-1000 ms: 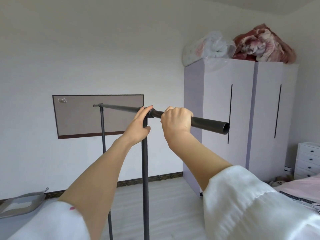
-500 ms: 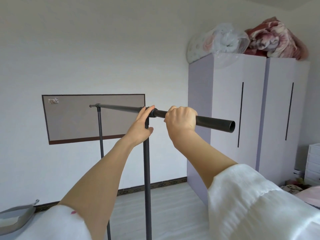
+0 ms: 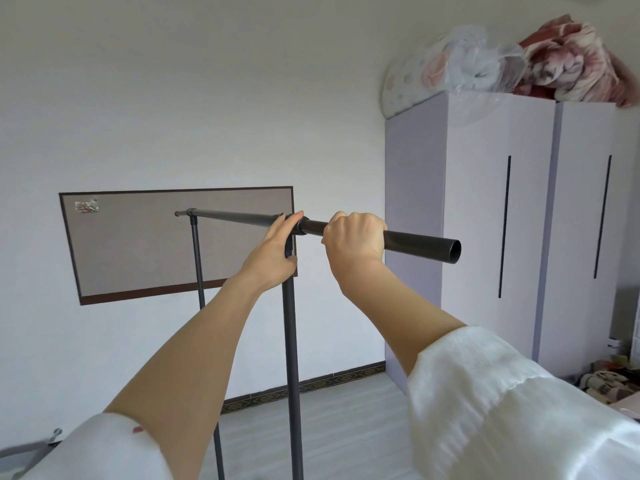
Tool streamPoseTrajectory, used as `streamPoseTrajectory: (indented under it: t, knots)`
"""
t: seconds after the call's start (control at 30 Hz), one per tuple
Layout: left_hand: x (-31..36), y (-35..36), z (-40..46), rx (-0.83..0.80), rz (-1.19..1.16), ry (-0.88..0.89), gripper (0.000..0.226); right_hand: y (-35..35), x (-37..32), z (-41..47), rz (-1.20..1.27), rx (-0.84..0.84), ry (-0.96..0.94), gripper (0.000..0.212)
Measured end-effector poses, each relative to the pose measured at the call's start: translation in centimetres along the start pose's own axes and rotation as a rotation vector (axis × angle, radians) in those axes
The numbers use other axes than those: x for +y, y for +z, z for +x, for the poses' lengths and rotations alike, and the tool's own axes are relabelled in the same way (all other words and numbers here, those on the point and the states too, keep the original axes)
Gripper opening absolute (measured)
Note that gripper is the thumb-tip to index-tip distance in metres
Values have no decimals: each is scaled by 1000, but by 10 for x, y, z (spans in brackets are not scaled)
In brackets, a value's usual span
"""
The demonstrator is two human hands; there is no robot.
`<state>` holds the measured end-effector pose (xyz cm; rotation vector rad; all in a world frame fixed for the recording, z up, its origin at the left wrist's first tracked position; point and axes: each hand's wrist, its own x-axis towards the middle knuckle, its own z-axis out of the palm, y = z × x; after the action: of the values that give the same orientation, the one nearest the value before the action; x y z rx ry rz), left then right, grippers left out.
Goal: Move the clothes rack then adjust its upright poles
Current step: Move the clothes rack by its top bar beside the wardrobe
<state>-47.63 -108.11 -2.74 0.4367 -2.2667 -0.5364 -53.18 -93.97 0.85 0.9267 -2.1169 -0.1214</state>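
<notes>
A dark grey metal clothes rack stands in front of me, its top rail running from far left to an open tube end at the right. My right hand is clenched over the rail's thicker near section. My left hand wraps the joint where the near upright pole meets the rail, fingers over the rail and thumb against the pole. The far upright pole drops from the rail's far end. The rack's base is out of view.
A tall lilac-and-white wardrobe stands at the right, close to the rail's open end, with bagged bedding and a red floral quilt on top. A grey panel hangs on the white wall. Pale floorboards run below.
The view has swung left and up: the wardrobe has slid toward the right edge and the white drawers have left the frame. Both hands keep the same grip on the rack.
</notes>
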Motion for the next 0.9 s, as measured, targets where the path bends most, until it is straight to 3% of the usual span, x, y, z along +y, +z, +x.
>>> streamPoseTrajectory:
  t: [0.67,0.8,0.9]
  knots:
    - [-118,65,155,117,53,-52,76,130,-38,163,30,39,-73,20]
    - [-131,78,178,140,56,-69,75,152,-39,187,54,51,-82,8]
    - [-141,84,194,152,71,-81,76,170,-44,207,55,60,-94,11]
